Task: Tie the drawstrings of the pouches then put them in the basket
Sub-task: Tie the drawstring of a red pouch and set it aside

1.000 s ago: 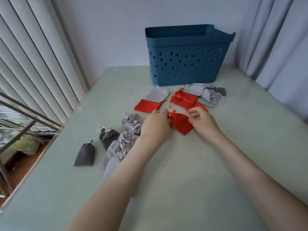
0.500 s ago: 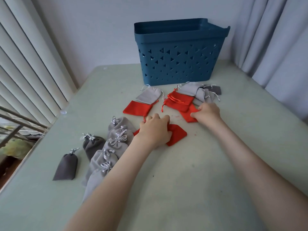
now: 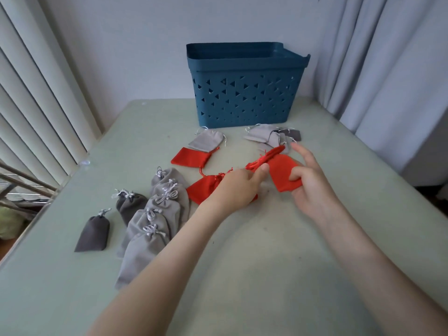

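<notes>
Head view: red pouch point(image 3: 284, 174) is held over the table point(image 3: 266, 263), its lower edge pinched by the right hand point(image 3: 309, 184) with the index finger raised. Its gathered neck is pinched by the curled left hand point(image 3: 236, 190). Basket point(image 3: 242, 93) is set behind, apart.

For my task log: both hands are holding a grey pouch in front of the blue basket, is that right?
Not quite: the head view shows the pouch in the left hand and right hand is red, not grey. The blue basket does stand behind it.
</notes>
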`<control>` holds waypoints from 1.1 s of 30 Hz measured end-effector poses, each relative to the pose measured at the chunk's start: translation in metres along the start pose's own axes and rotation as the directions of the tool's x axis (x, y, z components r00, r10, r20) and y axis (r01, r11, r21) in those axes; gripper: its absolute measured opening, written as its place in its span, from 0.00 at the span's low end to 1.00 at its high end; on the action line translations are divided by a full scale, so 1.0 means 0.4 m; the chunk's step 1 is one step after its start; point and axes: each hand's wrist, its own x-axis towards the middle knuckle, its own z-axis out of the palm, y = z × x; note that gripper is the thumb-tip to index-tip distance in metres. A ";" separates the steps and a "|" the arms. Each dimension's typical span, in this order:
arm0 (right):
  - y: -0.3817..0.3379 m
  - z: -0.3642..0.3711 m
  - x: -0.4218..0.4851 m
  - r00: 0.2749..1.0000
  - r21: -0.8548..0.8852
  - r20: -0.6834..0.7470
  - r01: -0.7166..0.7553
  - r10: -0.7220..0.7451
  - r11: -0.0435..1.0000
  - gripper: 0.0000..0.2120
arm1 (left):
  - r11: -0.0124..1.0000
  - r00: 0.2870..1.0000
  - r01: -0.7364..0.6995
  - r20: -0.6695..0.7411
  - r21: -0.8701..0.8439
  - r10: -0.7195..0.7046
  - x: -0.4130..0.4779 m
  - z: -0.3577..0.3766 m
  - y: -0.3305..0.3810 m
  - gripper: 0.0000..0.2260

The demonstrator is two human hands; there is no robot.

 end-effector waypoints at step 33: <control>0.095 0.123 -0.064 0.926 -0.042 0.306 -0.217 0.219 0.975 0.04 | 0.840 0.960 -0.042 -0.256 -0.541 -0.117 -0.073 -0.025 -0.120 0.13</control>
